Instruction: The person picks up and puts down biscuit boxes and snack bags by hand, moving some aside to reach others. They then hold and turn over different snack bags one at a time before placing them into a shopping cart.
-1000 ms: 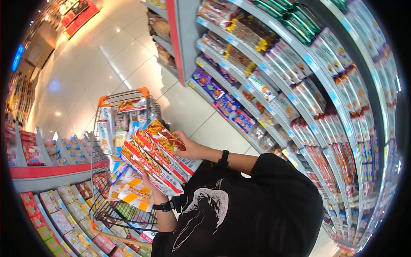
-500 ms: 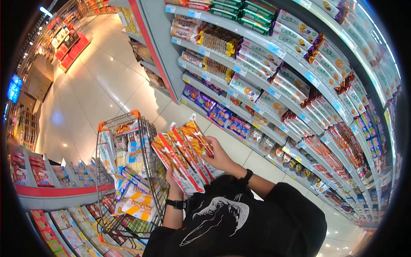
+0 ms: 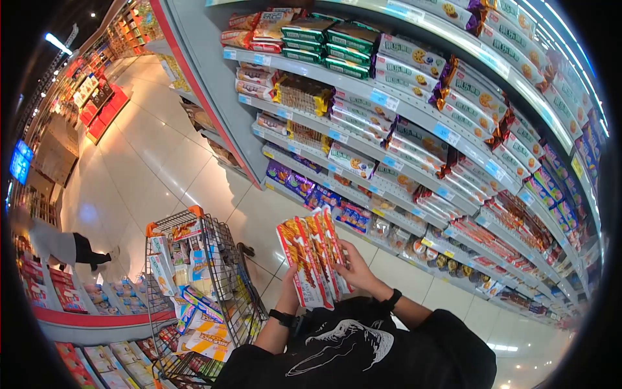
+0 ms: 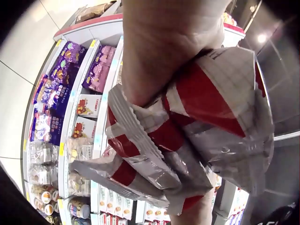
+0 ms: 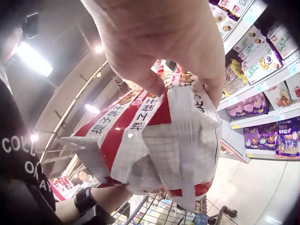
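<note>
Both hands hold a row of about three biscuit packs (image 3: 311, 259), red and white with gold biscuit pictures, in front of the person's chest. The left hand (image 3: 288, 295) grips the row's left side; its fingers are partly hidden behind the packs. The right hand (image 3: 357, 269) holds the other side, thumb on the nearest pack. Crimped silver and white ends of the packs (image 4: 154, 154) face the left wrist view, below the left hand (image 4: 168, 47). In the right wrist view the right hand (image 5: 164, 42) pinches the end pack from above.
A wire shopping cart (image 3: 217, 285) with orange corners stands at the left, holding several snack packs. Long shelves of biscuits (image 3: 414, 139) curve along the right. A low display (image 3: 103, 318) with a red edge lies at lower left. Another person (image 3: 65, 247) is at the far left.
The hands have carried the biscuit packs from over the cart to the right of it, tilting them more upright. The head view has turned toward the shelves, and another person has appeared at left.
</note>
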{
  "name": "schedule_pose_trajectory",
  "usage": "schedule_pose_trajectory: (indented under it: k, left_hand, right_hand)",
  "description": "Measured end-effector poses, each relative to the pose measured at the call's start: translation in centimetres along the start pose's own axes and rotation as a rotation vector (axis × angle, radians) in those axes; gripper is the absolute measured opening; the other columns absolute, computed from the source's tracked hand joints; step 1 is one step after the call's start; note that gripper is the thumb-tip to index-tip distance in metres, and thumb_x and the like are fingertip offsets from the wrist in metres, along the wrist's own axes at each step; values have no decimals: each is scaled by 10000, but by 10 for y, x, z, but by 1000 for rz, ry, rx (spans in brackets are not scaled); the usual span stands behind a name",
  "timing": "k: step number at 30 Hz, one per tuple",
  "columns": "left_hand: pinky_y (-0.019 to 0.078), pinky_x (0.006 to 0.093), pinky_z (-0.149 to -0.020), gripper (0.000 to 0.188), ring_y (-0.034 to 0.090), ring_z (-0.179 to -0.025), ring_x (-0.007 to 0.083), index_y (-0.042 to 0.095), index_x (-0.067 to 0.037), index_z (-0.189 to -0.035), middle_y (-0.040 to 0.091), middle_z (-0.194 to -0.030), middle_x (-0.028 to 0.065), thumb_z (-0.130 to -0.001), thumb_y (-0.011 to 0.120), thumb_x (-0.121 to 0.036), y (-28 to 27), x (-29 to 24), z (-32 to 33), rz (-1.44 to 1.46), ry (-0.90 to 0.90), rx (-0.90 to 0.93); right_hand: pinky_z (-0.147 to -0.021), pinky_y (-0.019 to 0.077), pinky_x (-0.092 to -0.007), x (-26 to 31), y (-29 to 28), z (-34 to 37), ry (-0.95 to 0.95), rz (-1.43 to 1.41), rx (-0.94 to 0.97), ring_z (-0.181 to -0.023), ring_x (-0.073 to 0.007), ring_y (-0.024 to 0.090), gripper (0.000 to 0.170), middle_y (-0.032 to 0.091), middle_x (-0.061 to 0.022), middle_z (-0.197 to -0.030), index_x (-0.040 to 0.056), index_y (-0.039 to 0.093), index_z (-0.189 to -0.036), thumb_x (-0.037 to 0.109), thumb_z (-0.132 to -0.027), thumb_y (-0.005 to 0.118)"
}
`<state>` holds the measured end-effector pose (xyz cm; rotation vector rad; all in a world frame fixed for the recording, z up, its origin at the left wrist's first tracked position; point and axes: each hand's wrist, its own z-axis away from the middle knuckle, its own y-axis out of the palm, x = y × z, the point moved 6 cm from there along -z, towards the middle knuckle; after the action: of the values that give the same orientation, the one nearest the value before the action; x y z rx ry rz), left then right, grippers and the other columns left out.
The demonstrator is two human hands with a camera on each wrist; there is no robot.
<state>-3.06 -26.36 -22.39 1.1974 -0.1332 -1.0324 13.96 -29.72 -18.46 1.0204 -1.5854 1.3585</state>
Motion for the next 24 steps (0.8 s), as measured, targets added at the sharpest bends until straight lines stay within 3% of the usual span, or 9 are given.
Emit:
schedule_pose_trajectory:
  k: [2,6,11,13,16,20,22,24]
  left_hand:
    - [471,398,-914,567,586,-1041,286,414,3,-1296,563,-1208,172,-900,482,-397,12,8,-1,18,-65,15]
    - [458,404,-923,537,582,-1032,288,458,-9,-1259,570,-1196,163,-898,468,-406,13,15,-4,-63,-49,12]
    - [409,444,-987,616,527,-1134,330,373,-7,-1341,499,-1292,185,-906,436,-438,37,24,-4,-6,-94,88]
    - [423,438,-975,596,534,-1128,318,383,-17,-1335,508,-1282,181,-908,449,-426,25,41,-10,43,-117,109]
    - [420,434,-983,594,535,-1130,316,359,-18,-1353,503,-1288,184,-911,442,-405,13,60,-21,-24,-174,85]
    - [425,433,-978,575,541,-1123,305,370,-24,-1347,506,-1283,178,-916,433,-400,0,86,-29,-45,-290,101]
    - [425,434,-977,578,542,-1122,302,367,-26,-1349,507,-1281,178,-920,440,-407,1,91,-18,-29,-278,108]
    - [422,433,-980,579,538,-1130,299,362,-25,-1352,501,-1288,179,-928,446,-410,-11,103,-14,-57,-300,140]
  right_hand:
    - [-848,474,-323,-4,-4,7,172,-277,-8,-1079,-200,508,656,362,-131,-1301,102,247,-1390,-46,-834,562]
    - [-804,480,-302,-3,-13,16,310,-388,-35,-1040,-178,536,684,348,-120,-1304,112,211,-1408,-50,-843,560]
    - [-906,457,-297,-26,-20,27,324,-489,-19,-1079,-175,538,652,402,-101,-1315,15,224,-1415,-12,-863,571]
    - [-923,449,-293,-28,-23,31,320,-516,-3,-1090,-166,538,566,440,-101,-1313,1,282,-1389,41,-895,556]
    - [-967,406,-314,-26,-25,38,416,-592,-20,-1158,-188,481,609,439,-132,-1296,-24,270,-1367,95,-877,612]
    - [-1015,354,-333,-15,-23,50,351,-420,-9,-1213,-215,432,693,410,-153,-1325,-18,215,-1407,114,-867,629]
    - [-1037,319,-328,2,-23,56,177,-324,-49,-1248,-221,392,752,376,-169,-1360,-3,148,-1442,113,-869,622]
    - [-1035,317,-317,-14,-18,67,191,-303,10,-1259,-213,380,769,356,-168,-1384,4,113,-1455,90,-871,607]
